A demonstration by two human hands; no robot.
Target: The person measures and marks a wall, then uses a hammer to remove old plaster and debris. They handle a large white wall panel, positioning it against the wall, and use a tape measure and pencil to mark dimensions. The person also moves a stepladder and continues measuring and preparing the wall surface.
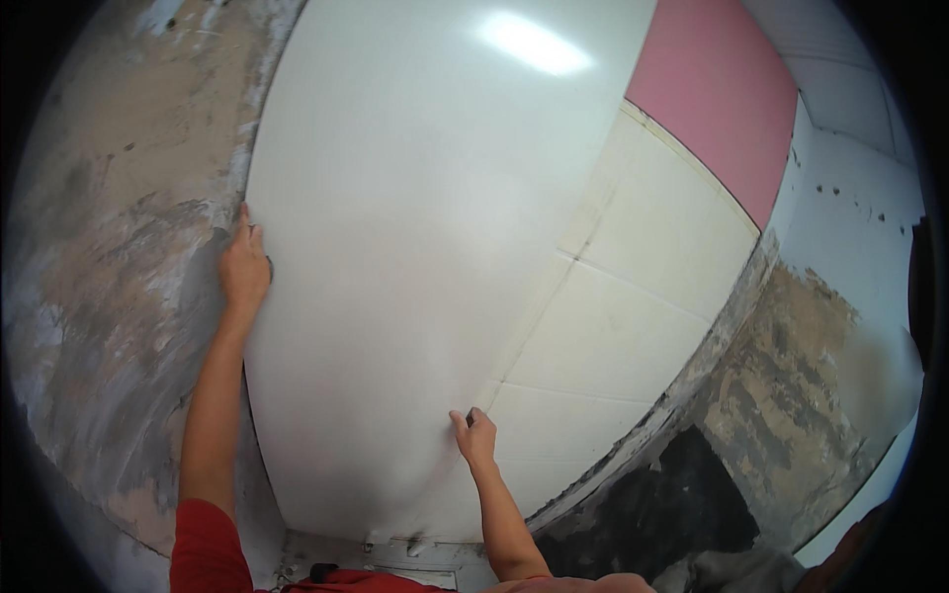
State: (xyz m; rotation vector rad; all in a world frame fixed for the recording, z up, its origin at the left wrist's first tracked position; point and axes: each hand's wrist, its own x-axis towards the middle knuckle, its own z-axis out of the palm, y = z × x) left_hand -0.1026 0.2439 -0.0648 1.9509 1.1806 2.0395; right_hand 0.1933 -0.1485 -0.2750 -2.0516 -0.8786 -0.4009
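A large, glossy white panel (395, 247) stands upright against the wall and fills the middle of the view. Along its left edge lies my left hand (245, 267), the index finger stretched upward; a small dark shape shows beside the palm. Lower down, my right hand (477, 440) is closed near the panel's right side, thumb apart from the curled fingers. Something dark shows between them, too small to name. Right of the panel is a cream surface (633, 287) with crosswise grooves or seams.
A pink board (717, 109) sits above the cream surface at the upper right. Rough, patchy plaster wall (129, 277) lies at the left. On the right are a blotched wall (781, 395), a black patch (662, 504) and a pale wall with several dark holes (835, 192).
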